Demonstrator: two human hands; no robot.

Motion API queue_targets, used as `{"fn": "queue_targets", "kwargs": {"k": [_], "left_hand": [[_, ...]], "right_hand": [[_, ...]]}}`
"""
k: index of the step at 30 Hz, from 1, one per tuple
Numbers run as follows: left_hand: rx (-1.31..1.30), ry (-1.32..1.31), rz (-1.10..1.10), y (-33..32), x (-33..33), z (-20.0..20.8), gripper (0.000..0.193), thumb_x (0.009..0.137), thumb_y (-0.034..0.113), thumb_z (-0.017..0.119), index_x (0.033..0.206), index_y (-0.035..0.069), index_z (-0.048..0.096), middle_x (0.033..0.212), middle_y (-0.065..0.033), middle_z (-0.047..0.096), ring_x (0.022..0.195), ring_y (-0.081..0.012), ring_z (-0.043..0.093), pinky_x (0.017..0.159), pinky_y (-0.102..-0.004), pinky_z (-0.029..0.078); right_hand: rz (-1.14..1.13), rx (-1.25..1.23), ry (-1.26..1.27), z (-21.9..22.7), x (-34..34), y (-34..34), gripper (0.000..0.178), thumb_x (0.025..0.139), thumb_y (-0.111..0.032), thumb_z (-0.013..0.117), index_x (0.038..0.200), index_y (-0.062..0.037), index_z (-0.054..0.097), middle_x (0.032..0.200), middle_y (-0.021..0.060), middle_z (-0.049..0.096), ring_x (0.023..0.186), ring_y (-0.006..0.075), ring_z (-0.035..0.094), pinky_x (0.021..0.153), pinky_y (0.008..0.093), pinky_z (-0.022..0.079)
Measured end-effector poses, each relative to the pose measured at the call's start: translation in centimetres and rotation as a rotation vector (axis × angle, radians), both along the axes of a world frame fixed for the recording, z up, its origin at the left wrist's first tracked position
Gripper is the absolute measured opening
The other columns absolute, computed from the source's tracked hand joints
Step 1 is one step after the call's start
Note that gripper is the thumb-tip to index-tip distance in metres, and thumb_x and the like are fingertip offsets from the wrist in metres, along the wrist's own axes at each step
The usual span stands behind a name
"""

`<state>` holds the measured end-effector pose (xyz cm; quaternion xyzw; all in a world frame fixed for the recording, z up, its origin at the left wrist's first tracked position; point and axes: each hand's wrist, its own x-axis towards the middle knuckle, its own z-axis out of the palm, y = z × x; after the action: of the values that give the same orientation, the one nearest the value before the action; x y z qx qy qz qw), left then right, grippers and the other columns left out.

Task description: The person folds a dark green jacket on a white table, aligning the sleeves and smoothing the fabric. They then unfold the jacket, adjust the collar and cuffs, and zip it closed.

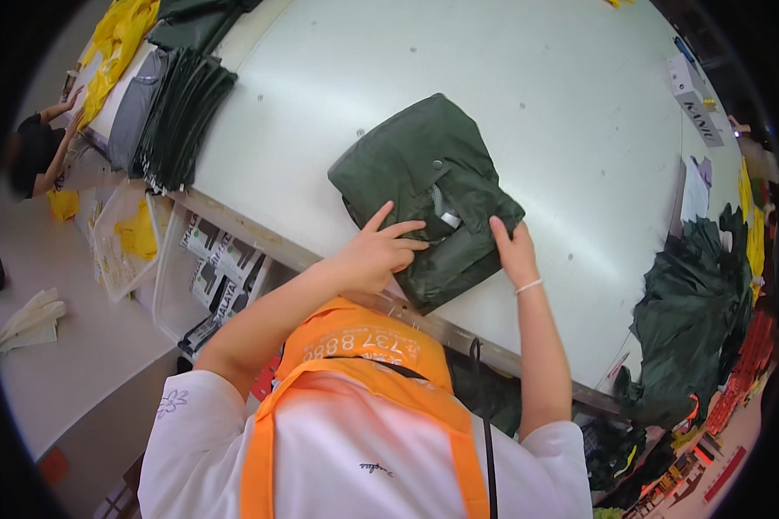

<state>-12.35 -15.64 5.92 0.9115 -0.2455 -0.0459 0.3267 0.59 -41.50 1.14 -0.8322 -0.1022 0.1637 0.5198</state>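
A folded dark green garment (420,151) of thin, slightly shiny cloth lies on the white table (312,60) in front of me. It has a round snap near its middle, and below that a gap shows pale mesh and a small white label. My left hand (379,253) rests over the garment's near left part, its fingers spread towards the gap. At the right edge my right hand (514,249) grips the cloth, thumb on top and the other fingers partly hidden.
Folded dark green garments (186,112) are stacked at the table's left, beside grey cloth (137,108) and yellow fabric (117,43). Below stands a bin of printed packets (221,277). A dark green heap (697,303) and white box (694,99) lie right. Another person (48,147) works far left.
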Motion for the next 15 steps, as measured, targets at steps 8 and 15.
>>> {"fn": "queue_targets", "kwargs": {"k": [8,15], "left_hand": [[0.043,-0.080,0.665,-3.8,-1.8,1.1,0.087,0.063,0.037,0.079,0.137,0.015,0.040,0.144,-0.0177,0.028,0.133,-0.0392,0.025,0.108,-0.0551,0.019],[0.054,-0.016,0.560,-8.1,-3.6,-1.1,0.076,0.075,0.048,0.066,0.137,0.011,0.042,0.151,-0.0221,0.015,0.138,-0.0428,0.013,0.106,-0.0618,0.012]], "right_hand": [[-0.133,0.045,-0.084,2.2,-9.2,0.2,0.069,0.078,-0.009,0.071,0.137,-0.0006,0.037,0.138,0.0167,0.041,0.124,0.0276,0.042,0.103,0.0352,0.033],[-0.421,0.395,0.226,2.4,-8.5,-2.0,0.030,0.078,0.011,0.062,0.106,0.0011,0.056,0.111,0.0116,0.060,0.104,0.0170,0.055,0.090,0.0278,0.045]]}}
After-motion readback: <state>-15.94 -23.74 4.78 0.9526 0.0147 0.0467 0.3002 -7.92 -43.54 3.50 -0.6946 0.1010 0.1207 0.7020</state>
